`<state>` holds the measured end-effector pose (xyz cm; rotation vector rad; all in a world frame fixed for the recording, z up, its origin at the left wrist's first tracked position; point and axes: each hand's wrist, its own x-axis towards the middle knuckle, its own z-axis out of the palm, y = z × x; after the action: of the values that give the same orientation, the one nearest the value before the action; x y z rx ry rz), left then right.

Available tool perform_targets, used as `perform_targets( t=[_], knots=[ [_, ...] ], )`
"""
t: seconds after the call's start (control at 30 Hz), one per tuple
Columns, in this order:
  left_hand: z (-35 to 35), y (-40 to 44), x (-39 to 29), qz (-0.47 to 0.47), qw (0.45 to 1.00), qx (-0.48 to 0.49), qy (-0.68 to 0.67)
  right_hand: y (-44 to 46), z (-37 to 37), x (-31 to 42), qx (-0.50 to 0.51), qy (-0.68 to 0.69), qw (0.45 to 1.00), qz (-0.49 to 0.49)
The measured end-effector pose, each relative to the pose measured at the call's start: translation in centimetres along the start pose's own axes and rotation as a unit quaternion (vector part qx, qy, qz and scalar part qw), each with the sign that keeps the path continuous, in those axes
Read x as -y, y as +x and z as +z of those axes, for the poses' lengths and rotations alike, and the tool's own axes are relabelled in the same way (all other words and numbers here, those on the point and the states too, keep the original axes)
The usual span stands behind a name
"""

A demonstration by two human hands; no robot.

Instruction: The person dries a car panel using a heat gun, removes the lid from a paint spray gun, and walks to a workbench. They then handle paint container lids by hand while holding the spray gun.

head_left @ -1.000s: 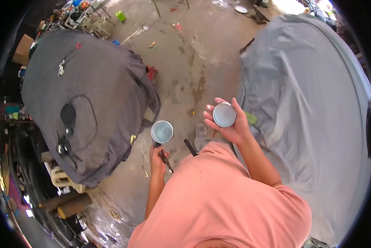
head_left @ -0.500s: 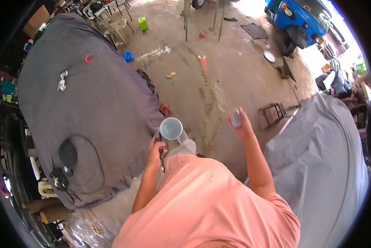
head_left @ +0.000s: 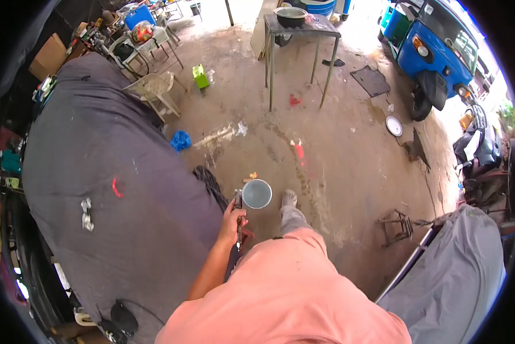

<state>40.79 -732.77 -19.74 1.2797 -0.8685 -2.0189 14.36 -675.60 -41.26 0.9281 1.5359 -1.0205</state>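
A big dark cloth lies on the left, a blue three-wheeler stands far right, and a table has a bowl toward its left edge. The left hand curls tight around a dark tool with a round cup by its top; I cannot see the right hand.

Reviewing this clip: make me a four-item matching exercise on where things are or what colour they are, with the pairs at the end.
1. round cup
2. basin
3. small box
4. curved red strip

A. on the table
B. beside the dark tool in the left hand
C. on the dark cover
D. bright green, on the floor

Pairs: 1-B, 2-A, 3-D, 4-C
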Motion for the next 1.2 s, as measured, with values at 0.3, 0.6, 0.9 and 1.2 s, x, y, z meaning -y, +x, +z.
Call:
perform_targets(
  t=[0.3, 0.6, 0.9, 1.2],
  knots=[
    [4.1, 23.3, -15.1, 0.008, 0.999, -0.052, -0.011, 3.6, 51.2, 51.6, 0.184, -0.254, 0.91, -0.269],
    [-1.7, 50.7, -31.0, 0.027, 0.993, -0.113, 0.007, -26.2, 103.7, 70.3, 0.643, -0.249, 0.637, -0.345],
    [-1.8, 77.8, -51.9, -0.014, 0.997, -0.076, 0.009, -27.9, 118.9, 76.9, 0.534, -0.005, 0.832, -0.15],
    [2.0, 109.6, -70.4, 0.012, 1.0, -0.018, -0.016, -28.6, 142.8, 97.1, 0.509, 0.117, 0.825, -0.215]
  ],
)
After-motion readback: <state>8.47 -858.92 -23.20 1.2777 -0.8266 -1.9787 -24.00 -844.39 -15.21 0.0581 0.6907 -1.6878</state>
